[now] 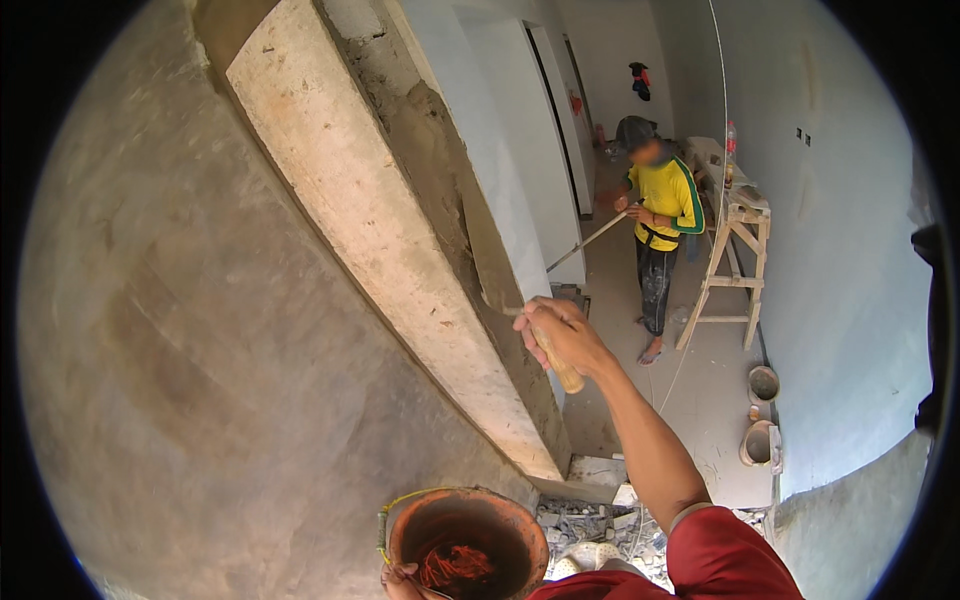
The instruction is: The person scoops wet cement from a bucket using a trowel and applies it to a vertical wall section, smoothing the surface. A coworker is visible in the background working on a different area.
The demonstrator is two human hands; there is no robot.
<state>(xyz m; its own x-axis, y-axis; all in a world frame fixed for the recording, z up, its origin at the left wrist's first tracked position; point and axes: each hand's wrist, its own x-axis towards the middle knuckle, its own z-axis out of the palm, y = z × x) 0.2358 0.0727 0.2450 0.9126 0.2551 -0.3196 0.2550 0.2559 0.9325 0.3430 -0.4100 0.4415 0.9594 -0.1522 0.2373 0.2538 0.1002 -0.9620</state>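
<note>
My right hand (562, 335) is wrapped round the wooden handle of a trowel (569, 378). Its thin blade lies against a strip of grey mortar (425, 140) on the narrow side of the wall opening. Beside that strip runs a long pale board (370, 225), set slantwise in this view. Low in the picture, my left hand (402, 580) grips the rim of an orange bucket (537, 530) with a yellow cord handle. Reddish smears show on the bucket's dark inside. Most of my left hand is cut off by the lower edge.
A person in a yellow shirt (660, 190) stands beyond the opening, holding a long pole (590, 240). A wooden trestle (735, 270) and two buckets (758, 443) stand along the right wall. Rubble (590, 520) covers the ground below me. A thin string (722, 100) hangs down.
</note>
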